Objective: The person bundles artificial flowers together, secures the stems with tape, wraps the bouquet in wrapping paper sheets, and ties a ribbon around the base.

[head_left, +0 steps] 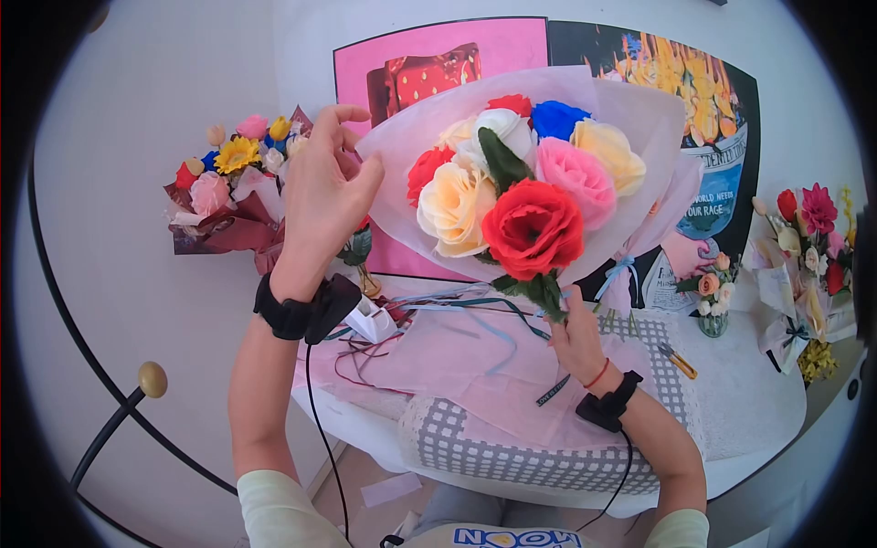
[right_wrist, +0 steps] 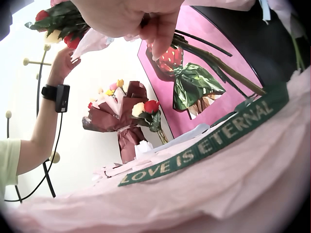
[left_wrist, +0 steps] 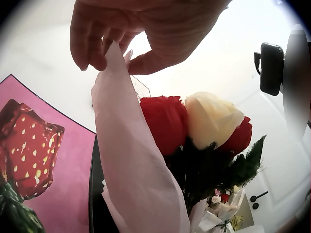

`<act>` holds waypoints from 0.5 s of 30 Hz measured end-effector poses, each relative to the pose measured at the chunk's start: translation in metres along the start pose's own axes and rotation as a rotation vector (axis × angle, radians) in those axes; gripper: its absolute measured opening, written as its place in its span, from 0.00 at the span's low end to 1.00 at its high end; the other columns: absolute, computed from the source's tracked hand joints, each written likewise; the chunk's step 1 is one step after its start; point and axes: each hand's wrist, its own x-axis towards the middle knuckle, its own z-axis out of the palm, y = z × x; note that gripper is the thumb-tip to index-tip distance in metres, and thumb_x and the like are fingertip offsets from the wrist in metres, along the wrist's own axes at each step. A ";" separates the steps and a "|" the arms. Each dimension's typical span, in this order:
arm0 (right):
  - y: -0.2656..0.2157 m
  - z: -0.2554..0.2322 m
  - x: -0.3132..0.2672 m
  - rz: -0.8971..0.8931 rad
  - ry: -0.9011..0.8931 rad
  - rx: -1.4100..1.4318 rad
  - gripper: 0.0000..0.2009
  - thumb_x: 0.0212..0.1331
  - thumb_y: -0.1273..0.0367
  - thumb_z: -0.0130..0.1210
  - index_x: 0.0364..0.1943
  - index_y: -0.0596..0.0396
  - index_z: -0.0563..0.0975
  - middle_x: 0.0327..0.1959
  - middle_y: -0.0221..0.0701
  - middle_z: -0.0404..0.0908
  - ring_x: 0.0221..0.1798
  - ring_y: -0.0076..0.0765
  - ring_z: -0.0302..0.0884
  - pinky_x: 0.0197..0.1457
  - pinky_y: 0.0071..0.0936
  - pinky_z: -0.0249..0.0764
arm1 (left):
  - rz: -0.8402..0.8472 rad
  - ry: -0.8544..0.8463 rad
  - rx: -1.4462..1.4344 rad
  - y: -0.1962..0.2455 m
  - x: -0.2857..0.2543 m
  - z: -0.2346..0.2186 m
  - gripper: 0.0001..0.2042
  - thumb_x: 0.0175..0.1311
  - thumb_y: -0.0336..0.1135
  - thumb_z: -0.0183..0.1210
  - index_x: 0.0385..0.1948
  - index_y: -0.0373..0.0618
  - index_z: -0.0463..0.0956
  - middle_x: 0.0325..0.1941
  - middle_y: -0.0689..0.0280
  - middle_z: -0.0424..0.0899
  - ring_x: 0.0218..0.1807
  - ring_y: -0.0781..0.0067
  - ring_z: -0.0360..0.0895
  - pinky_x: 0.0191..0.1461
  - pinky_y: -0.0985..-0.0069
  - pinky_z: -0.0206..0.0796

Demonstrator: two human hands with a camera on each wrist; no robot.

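Observation:
In the head view a bouquet of artificial roses (head_left: 533, 228), red, cream, pink, white and blue, stands tilted inside pale pink wrapping paper (head_left: 402, 146). My right hand (head_left: 577, 336) grips it low down; in the right wrist view the stems (right_wrist: 221, 67) come out past its fingers. At the paper's upper left edge is my left hand (head_left: 333, 178), with thumb and fingers curved and spread apart. The left wrist view has the tip of the paper (left_wrist: 131, 141) between that thumb and the fingers. Red and cream roses (left_wrist: 211, 116) show beside it.
Pink paper sheets (head_left: 438, 356), ribbons and a yellow cutter (head_left: 678, 361) lie on the table. A tape dispenser (head_left: 370, 320) stands at left. Other bouquets stand around, one in maroon paper (head_left: 228, 233). In the right wrist view a green lettered ribbon (right_wrist: 204, 143) crosses the paper.

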 end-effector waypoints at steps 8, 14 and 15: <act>-0.001 0.000 0.000 0.015 -0.016 -0.009 0.17 0.45 0.79 0.49 0.41 0.55 0.60 0.24 0.48 0.70 0.31 0.60 0.70 0.29 0.40 0.64 | 0.165 0.013 0.143 0.007 -0.001 0.000 0.16 0.42 0.34 0.58 0.36 0.46 0.69 0.22 0.68 0.71 0.22 0.76 0.68 0.27 0.80 0.61; 0.004 0.002 0.001 -0.013 0.004 0.010 0.18 0.45 0.79 0.49 0.41 0.55 0.60 0.23 0.48 0.70 0.30 0.59 0.70 0.29 0.40 0.64 | 0.107 0.029 0.115 0.005 0.002 0.001 0.13 0.42 0.31 0.58 0.32 0.43 0.68 0.19 0.65 0.71 0.23 0.74 0.69 0.27 0.79 0.62; 0.004 0.001 0.001 -0.053 0.009 -0.038 0.14 0.49 0.79 0.46 0.40 0.58 0.60 0.23 0.42 0.72 0.24 0.45 0.72 0.23 0.30 0.66 | 0.107 0.030 0.115 0.007 0.001 0.000 0.13 0.42 0.31 0.58 0.32 0.43 0.68 0.19 0.65 0.71 0.23 0.74 0.69 0.27 0.79 0.62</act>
